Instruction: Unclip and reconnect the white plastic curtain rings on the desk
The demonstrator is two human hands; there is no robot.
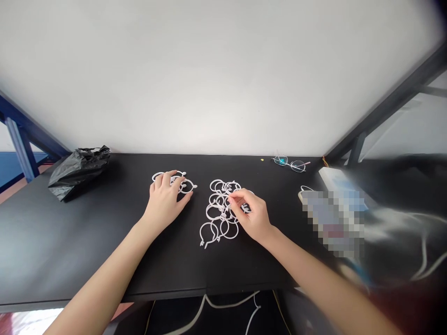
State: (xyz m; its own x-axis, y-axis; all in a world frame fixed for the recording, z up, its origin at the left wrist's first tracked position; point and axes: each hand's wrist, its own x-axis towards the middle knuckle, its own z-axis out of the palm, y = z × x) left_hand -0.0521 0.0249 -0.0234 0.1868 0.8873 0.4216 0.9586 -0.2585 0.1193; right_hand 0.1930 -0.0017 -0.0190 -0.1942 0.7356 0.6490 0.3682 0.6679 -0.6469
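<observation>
Several white plastic rings (208,231) with small hooked ends lie overlapping in a pile on the black table, left of and beneath my right hand (252,215). Thumb and forefinger of that hand pinch together over the pile's right side, where they appear to grip one ring; the exact contact is hard to see. Further left, a smaller group of white rings (187,186) lies partly hidden under my left hand (165,195). Its fingers are spread and rest on or just above those rings, palm down.
A crumpled black plastic bag (80,170) sits at the table's back left. Eyeglasses (289,163) lie near the wall at the right. A phone-like object (323,218), partly pixelated, lies beside a white box (335,179). Cables (220,306) hang below the front edge.
</observation>
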